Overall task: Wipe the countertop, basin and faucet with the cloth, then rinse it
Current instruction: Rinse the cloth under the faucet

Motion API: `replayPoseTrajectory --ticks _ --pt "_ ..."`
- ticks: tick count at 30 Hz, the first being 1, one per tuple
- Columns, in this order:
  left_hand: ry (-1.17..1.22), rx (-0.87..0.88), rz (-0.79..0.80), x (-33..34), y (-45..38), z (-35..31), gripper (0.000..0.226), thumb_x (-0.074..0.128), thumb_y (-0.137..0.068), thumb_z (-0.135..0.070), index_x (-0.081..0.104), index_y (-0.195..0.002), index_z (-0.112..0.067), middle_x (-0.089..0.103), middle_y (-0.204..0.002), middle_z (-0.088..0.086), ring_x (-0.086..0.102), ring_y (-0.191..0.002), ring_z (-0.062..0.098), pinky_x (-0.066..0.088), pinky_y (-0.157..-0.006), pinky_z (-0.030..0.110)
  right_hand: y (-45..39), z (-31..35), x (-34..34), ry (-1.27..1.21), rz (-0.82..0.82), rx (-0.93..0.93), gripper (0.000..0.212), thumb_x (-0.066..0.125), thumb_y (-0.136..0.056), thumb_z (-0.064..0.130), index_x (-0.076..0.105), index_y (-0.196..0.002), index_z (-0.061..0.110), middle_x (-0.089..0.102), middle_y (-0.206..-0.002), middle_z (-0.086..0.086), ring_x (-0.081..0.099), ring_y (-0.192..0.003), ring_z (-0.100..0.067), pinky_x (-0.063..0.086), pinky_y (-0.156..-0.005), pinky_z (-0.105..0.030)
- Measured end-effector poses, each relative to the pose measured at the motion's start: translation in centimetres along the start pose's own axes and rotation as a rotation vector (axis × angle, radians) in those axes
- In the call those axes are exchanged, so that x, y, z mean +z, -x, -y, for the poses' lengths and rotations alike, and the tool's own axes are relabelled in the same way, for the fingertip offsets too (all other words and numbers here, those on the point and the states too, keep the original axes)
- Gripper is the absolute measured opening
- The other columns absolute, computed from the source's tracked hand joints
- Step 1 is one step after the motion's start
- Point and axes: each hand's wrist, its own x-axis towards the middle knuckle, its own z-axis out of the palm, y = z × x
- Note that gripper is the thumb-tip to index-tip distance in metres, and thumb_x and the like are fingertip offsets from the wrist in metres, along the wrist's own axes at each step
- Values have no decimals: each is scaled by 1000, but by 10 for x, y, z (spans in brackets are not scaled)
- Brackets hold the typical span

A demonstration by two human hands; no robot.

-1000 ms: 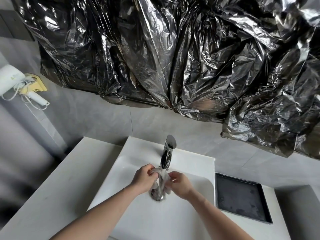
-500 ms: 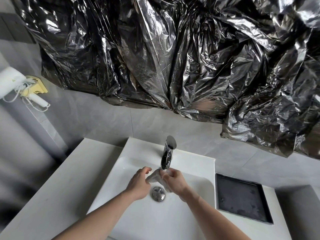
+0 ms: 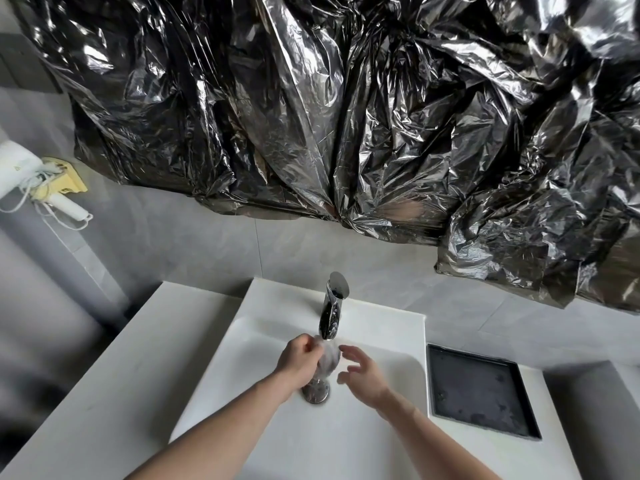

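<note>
Left hand (image 3: 298, 362) closed around the cloth (image 3: 327, 362), holding it over the basin (image 3: 221, 393), directly under the spout of the faucet (image 3: 333, 306). Right hand (image 3: 363, 374) just beside, to the right of the cloth, with fingers spread and open, holding nothing; not possible to tell if the fingertips touch the cloth. Cloth pale and wet-looking, bunched into a long shape, long axis about vertical, lower end pointing down to the metal drain (image 3: 316, 393) just below the left hand. Drain partly hidden behind the left wrist and the cloth. Inside the basin only the drain visible. Water stream hard to make out. Right of the right hand, a dark square tray (image 3: 481, 389) sunk in the countertop (image 3: 86, 393), contents unclear. Both forearms cut off by the lower edge.
</note>
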Motion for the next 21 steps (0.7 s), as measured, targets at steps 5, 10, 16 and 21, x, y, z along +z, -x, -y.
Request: replayPoseTrajectory --ticks 5,10,16,21 --pt "131 -35 54 5 7 -8 21 67 -87 -40 69 -87 -19 76 -90 12 75 -89 29 63 -76 49 -3 -7 15 73 38 -55 34 81 -76 33 67 -103 17 70 -79 8 60 -66 -9 50 -64 -30" --pt "-153 34 -7 -8 -4 5 46 52 -82 -65 70 -74 -24 74 -70 0 74 -74 24 61 -75 43 -8 0 18 54 -41 -32 12 67 -83 24 61 -86 14 64 -69 2 56 -58 -16 47 -58 -34" --pt "-393 56 -61 -19 3 12 14 64 -89 -37 65 -101 -30 71 -105 -9 69 -94 15 53 -88 32 -8 11 10 53 -173 -111 20 65 -96 28 60 -81 17 60 -69 8 51 -62 -7 42 -57 -15" --pt "-269 187 140 -11 7 10 40 59 -85 -64 59 -117 -40 70 -108 -18 71 -88 0 57 -81 26 -14 11 7 52 -27 -175 25 67 -97 32 70 -76 19 62 -69 10 52 -66 -3 45 -67 -18"
